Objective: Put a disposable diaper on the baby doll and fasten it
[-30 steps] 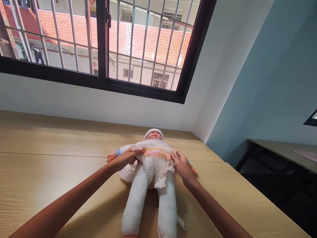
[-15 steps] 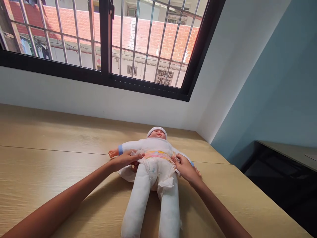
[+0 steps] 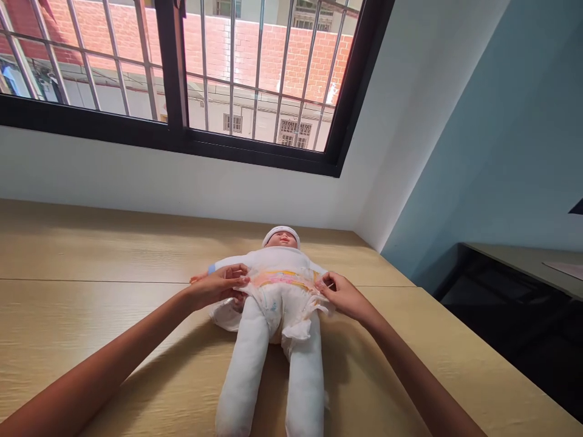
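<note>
A baby doll (image 3: 279, 258) in white clothes and a white cap lies on its back on the wooden table (image 3: 91, 303), legs pointing toward me. A white diaper (image 3: 277, 303) with a coloured waistband sits around its hips. My left hand (image 3: 216, 286) pinches the diaper's left side at the waist. My right hand (image 3: 342, 295) pinches the diaper's right side, fingers closed on its edge. Both forearms reach in from the lower corners.
A white wall and a barred, black-framed window (image 3: 182, 73) rise behind the table. The table's right edge (image 3: 455, 340) drops to a dark gap, with a second desk (image 3: 528, 261) along the blue wall.
Both hands have stayed at the diaper's sides, sliding slightly outward along the waist. The camera has shifted a little, so the doll appears slightly left and higher.
</note>
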Demonstrator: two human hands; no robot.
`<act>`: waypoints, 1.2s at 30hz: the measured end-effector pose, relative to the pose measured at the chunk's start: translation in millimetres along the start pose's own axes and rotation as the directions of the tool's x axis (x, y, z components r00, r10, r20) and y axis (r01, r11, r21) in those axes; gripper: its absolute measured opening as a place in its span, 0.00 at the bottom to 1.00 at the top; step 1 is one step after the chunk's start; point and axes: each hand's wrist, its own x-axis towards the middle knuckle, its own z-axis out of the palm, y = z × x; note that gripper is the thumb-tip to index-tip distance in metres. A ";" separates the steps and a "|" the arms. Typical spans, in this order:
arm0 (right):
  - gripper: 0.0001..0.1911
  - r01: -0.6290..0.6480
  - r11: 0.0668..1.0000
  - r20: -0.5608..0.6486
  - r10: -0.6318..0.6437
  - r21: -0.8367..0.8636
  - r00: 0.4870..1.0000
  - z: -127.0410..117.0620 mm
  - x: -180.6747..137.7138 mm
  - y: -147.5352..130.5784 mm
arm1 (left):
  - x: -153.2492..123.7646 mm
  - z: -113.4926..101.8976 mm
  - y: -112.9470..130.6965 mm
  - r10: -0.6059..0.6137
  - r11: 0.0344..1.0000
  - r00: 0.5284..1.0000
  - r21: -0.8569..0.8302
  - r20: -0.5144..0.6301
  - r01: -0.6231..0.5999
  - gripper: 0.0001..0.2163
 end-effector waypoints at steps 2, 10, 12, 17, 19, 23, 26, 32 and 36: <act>0.09 0.022 0.998 -0.021 -0.023 -0.053 1.000 -7.7 -1.0 -11.3 | -0.4 -3.1 6.1 0.021 1.000 0.996 0.016 -0.088 -0.019 0.21; 0.17 0.422 0.886 0.105 -0.409 -0.192 0.907 15.8 -38.1 -61.6 | -22.6 24.8 51.6 0.372 0.867 0.868 0.456 -0.328 -0.200 0.14; 0.22 0.473 0.864 0.229 -0.432 -0.175 0.873 32.6 -44.6 -58.3 | -28.8 43.9 54.7 0.499 0.717 0.854 0.621 -0.144 -0.315 0.14; 0.28 0.480 0.852 0.282 -0.418 -0.207 0.864 60.0 -46.7 -37.1 | -29.6 77.3 30.5 0.467 0.510 0.872 0.760 0.150 -0.404 0.22; 0.29 0.450 0.877 0.277 -0.395 -0.170 0.876 62.0 -46.0 -35.3 | -25.6 80.6 17.0 0.456 0.472 0.877 0.794 0.151 -0.383 0.25; 0.31 0.319 0.947 0.355 -0.287 -0.031 0.889 46.2 -41.1 -43.9 | -19.1 78.3 2.6 0.462 0.446 0.878 0.822 0.128 -0.355 0.26; 0.31 0.177 0.984 0.389 -0.172 0.023 0.905 13.9 -31.0 -47.5 | -19.0 76.3 3.2 0.446 0.450 0.885 0.822 0.131 -0.348 0.26; 0.07 0.233 0.929 0.459 -0.080 -0.288 0.885 -44.2 -19.8 -34.3 | -21.7 77.2 8.0 0.388 0.441 0.912 0.842 0.133 -0.310 0.25; 0.06 0.223 0.938 0.784 0.076 -0.267 0.617 -25.0 -39.4 -34.1 | -21.8 76.6 7.7 0.392 0.423 0.910 0.851 0.136 -0.310 0.24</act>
